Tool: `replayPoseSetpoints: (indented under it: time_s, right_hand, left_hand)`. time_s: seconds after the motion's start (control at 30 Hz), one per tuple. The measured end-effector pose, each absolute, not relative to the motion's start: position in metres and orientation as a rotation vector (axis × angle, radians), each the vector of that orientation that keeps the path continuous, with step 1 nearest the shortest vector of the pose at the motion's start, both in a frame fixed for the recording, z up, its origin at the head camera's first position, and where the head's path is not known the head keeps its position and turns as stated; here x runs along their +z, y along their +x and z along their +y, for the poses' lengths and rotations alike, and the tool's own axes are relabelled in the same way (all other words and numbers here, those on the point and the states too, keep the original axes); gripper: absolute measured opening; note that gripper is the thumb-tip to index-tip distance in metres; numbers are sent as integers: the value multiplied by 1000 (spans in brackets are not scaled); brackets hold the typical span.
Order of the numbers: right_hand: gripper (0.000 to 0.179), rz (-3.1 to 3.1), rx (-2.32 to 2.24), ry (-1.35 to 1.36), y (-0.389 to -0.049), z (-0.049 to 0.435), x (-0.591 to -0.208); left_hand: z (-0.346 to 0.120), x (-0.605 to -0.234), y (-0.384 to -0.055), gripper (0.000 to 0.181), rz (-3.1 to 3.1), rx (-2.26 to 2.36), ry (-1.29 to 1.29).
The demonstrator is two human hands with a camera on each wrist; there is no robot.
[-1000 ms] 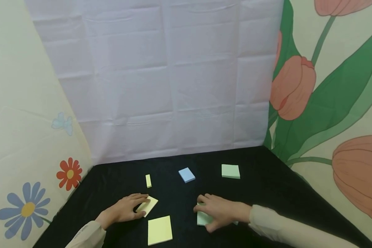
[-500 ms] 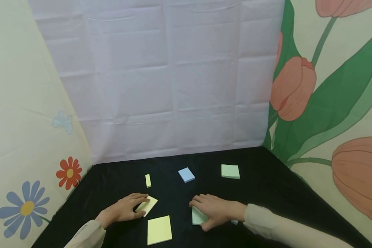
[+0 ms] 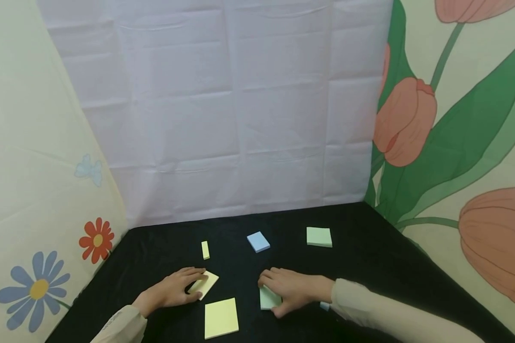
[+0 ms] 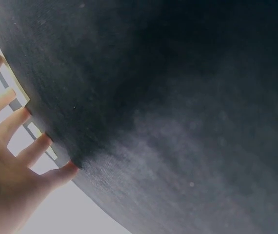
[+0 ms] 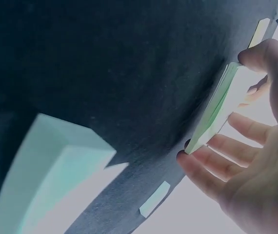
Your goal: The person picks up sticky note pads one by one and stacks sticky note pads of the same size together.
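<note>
In the head view my right hand (image 3: pixel 293 288) grips a light green sticky-note pad (image 3: pixel 269 298), fingers over its far edge and thumb at its near edge. The right wrist view shows the same green pad (image 5: pixel 214 109) between thumb and fingers, low over the black cloth. My left hand (image 3: pixel 171 288) holds a pale yellow sticky-note pad (image 3: pixel 204 285), set askew on the cloth, with thumb and index finger at its edges. A larger yellow pad (image 3: pixel 221 318) lies flat between the hands, nearer to me. Part of a bluish pad (image 3: pixel 324 306) shows beneath the right wrist.
Farther back on the black cloth (image 3: pixel 231 257) lie a narrow yellow pad (image 3: pixel 205 250), a blue pad (image 3: pixel 258 242) and another green pad (image 3: pixel 319 237). A white sheet (image 3: pixel 240 119) hangs behind the table, with flower-printed cloth (image 3: pixel 437 200) at the sides.
My right hand has slid left with the green pad, toward the larger yellow pad. More of the bluish pad under the right wrist now shows. The left hand stays in place.
</note>
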State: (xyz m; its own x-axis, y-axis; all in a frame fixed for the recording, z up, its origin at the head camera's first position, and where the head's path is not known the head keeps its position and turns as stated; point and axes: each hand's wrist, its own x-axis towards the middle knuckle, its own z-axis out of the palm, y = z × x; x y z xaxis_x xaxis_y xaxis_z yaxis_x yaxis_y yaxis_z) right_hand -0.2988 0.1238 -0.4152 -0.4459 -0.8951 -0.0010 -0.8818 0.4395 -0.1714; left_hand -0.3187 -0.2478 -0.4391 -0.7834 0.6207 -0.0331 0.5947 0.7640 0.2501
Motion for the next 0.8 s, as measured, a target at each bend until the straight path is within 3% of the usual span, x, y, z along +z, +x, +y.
replayPoseSetpoints:
  time_s: [0.8]
  right_hand:
    - [38,2570,-174,-1641,-316,99,-419]
  left_hand:
    - [-249,-437,-318,57,2844,353,997]
